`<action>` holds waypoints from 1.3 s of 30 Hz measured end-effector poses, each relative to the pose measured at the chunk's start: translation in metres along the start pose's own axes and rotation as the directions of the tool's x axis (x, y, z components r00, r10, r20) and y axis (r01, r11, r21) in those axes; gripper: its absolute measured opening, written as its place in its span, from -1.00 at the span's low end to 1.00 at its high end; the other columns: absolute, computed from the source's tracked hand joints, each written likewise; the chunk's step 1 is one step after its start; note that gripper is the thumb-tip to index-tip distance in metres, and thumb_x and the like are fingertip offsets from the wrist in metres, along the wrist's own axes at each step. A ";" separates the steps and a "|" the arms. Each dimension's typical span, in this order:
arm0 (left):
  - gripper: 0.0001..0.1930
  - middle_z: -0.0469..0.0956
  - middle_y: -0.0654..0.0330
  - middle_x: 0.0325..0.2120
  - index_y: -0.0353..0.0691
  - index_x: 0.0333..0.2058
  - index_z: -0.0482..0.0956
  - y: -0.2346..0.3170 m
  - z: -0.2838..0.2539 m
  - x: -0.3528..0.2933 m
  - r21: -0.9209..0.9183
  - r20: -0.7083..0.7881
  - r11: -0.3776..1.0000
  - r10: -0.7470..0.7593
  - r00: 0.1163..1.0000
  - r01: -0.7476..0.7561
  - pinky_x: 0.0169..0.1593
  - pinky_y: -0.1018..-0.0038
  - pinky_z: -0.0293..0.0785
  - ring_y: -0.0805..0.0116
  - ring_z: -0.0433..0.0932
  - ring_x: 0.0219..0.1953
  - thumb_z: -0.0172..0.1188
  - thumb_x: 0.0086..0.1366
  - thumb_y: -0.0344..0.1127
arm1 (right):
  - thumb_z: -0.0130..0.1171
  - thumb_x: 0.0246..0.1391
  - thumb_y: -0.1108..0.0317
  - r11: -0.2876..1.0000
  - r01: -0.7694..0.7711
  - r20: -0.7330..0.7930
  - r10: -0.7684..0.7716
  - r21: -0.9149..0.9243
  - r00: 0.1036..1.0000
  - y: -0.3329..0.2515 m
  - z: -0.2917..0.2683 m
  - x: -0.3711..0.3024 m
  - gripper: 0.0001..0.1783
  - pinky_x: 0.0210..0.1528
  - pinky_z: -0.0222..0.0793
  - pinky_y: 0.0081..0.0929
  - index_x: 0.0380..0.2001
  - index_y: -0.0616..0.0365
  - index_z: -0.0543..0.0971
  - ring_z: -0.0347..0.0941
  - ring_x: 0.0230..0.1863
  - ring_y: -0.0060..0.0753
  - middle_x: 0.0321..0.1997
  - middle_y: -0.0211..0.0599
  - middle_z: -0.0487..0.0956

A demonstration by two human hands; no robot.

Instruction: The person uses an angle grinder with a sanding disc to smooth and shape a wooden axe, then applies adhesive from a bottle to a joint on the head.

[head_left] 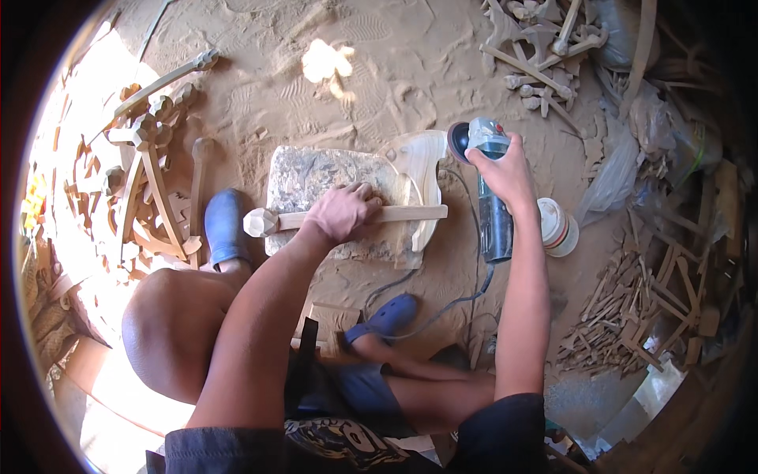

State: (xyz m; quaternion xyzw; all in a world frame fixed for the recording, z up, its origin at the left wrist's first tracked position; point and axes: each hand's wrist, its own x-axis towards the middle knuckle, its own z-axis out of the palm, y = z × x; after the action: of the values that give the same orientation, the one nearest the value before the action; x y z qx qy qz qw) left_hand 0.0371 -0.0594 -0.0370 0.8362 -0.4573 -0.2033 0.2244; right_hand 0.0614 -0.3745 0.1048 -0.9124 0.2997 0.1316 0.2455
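My left hand (341,212) is closed over a pale wooden stick (410,213) and presses it on a worn, rough-topped block (312,170). The stick's faceted knob (260,223) points left, past the block's edge. At the block's right end sits a curved pale wooden piece (426,154), with the stick's plain end lying across it. My right hand (509,172) grips an angle grinder (496,233) near its head, off to the right of the block. The grinder's round dark disc (458,142) is apart from the stick. Whether it spins cannot be told.
A dark power cord (450,308) loops over the sandy ground near my blue shoe (392,314). Knobbed wooden sticks (150,170) pile up at left. Stacked discs (557,227) lie right of the grinder, with wood scraps (612,312) and plastic bags (620,170) beyond.
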 end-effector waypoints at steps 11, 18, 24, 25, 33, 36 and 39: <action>-0.55 0.59 0.09 -0.04 -0.08 0.01 0.66 -0.002 0.005 0.002 0.037 0.004 0.999 0.003 1.000 -0.003 -0.02 0.14 0.67 0.03 0.65 0.01 0.36 0.30 0.07 | 0.44 -0.08 -0.05 0.981 0.064 0.175 -0.032 -0.184 0.984 -0.035 0.005 0.031 0.08 0.31 0.50 -0.09 0.38 0.43 0.28 0.61 0.24 0.26 0.20 0.38 0.61; -0.57 0.59 0.10 0.00 -0.06 0.03 0.65 0.000 -0.002 -0.003 -0.007 0.029 1.000 -0.030 0.999 0.030 -0.01 0.14 0.67 0.03 0.65 0.03 0.34 0.32 0.05 | 0.41 -0.07 -0.02 0.951 0.153 0.287 -0.073 -0.269 0.955 -0.097 0.021 -0.013 0.10 0.34 0.49 0.00 0.45 0.30 0.22 0.58 0.27 0.27 0.23 0.35 0.60; -0.80 0.59 0.10 -0.05 -0.03 -0.09 0.66 0.004 -0.003 0.000 0.004 -0.024 1.000 -0.019 1.000 0.019 0.01 0.19 0.64 0.11 0.64 0.08 0.12 0.42 -0.22 | 0.38 -0.04 0.05 0.906 0.252 0.380 -0.112 -0.341 0.918 -0.112 0.021 -0.033 0.00 0.30 0.50 0.12 0.42 0.25 0.25 0.62 0.20 0.33 0.13 0.32 0.66; -0.80 0.59 0.10 -0.05 -0.04 -0.09 0.66 0.004 -0.004 0.001 0.002 -0.017 1.000 -0.022 1.000 0.022 -0.01 0.19 0.65 0.11 0.64 0.08 0.12 0.42 -0.22 | 0.38 -0.04 0.05 0.905 0.251 0.381 -0.111 -0.342 0.918 -0.112 0.022 -0.034 0.00 0.30 0.50 0.12 0.42 0.25 0.25 0.62 0.20 0.33 0.13 0.32 0.66; -0.67 0.59 0.11 0.06 -0.01 0.00 0.67 -0.001 0.001 0.002 0.012 0.044 0.999 -0.030 0.999 0.029 0.02 0.13 0.67 0.04 0.64 0.10 0.30 0.34 -0.03 | 0.42 -0.08 0.04 0.898 0.283 0.388 -0.141 -0.337 0.911 -0.113 0.022 -0.024 0.01 0.30 0.50 0.10 0.40 0.26 0.29 0.60 0.23 0.28 0.17 0.30 0.64; -0.64 0.59 0.10 0.05 -0.01 -0.01 0.68 0.002 -0.002 0.004 -0.015 0.063 0.999 -0.035 0.997 0.036 0.02 0.13 0.67 0.04 0.64 0.08 0.32 0.33 0.00 | 0.42 -0.09 0.03 0.899 0.250 0.322 -0.132 -0.359 0.937 -0.100 0.025 -0.011 0.01 0.32 0.49 0.07 0.39 0.26 0.30 0.59 0.25 0.26 0.20 0.25 0.64; -0.65 0.59 0.10 0.02 -0.01 -0.02 0.69 -0.001 0.002 0.001 -0.010 0.018 1.000 -0.028 0.999 0.028 0.00 0.13 0.67 0.03 0.65 0.05 0.32 0.33 0.01 | 0.43 -0.10 0.01 0.917 0.194 0.298 -0.088 -0.349 0.951 -0.096 0.023 -0.001 0.07 0.34 0.49 0.03 0.44 0.27 0.27 0.58 0.28 0.23 0.25 0.21 0.62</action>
State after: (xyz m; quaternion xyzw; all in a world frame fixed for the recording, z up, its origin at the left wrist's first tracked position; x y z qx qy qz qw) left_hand 0.0371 -0.0597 -0.0394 0.8396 -0.4465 -0.2159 0.2217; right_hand 0.1174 -0.2946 0.1218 -0.9344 0.1647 0.2940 0.1152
